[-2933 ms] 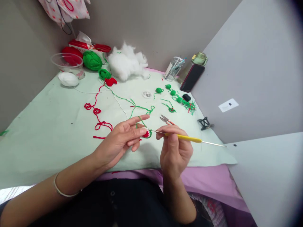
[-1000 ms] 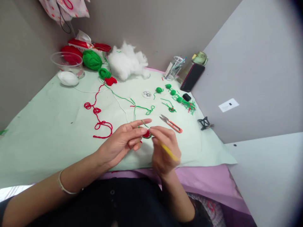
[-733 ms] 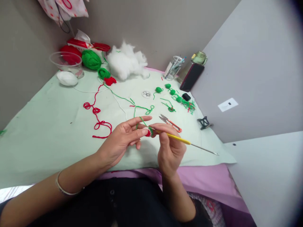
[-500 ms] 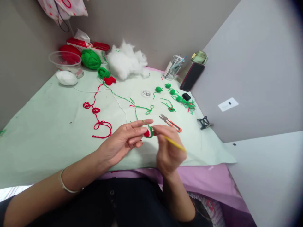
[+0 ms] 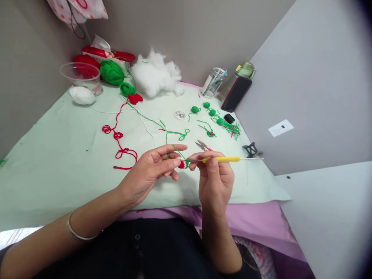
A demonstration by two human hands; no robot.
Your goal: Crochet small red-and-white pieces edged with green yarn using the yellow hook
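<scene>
The small crocheted piece (image 5: 183, 164), red, white and green, is held just below the middle of the frame. It is pinched between the thumb and fingers of the left hand (image 5: 151, 168), whose index finger is stretched out with a green strand (image 5: 178, 150) passed over it; the other fingers are loosely curled. By the right hand (image 5: 216, 180) a yellow-handled crochet hook (image 5: 225, 159) is gripped between thumb and fingers, with its metal tip pointed left at the piece. Whether the tip is inserted in a stitch cannot be told.

Just beyond the right hand, the snips (image 5: 202, 145) are partly hidden on the counter (image 5: 58, 162). To the left of centre, red yarn (image 5: 117, 135) is laid out in loops. At the upper left, a large green yarn ball (image 5: 112, 73), a clear tub (image 5: 94, 88), a white yarn ball (image 5: 82, 95) and a tissue box (image 5: 97, 53) are grouped, with white stuffing (image 5: 154, 75) placed to their right. Small green balls (image 5: 212, 112) are scattered right of centre, near a black case (image 5: 229, 118). At the upper right, a clear cup (image 5: 213, 83) is set beside a green bottle (image 5: 245, 70), against which a phone (image 5: 236, 94) is leaned.
</scene>
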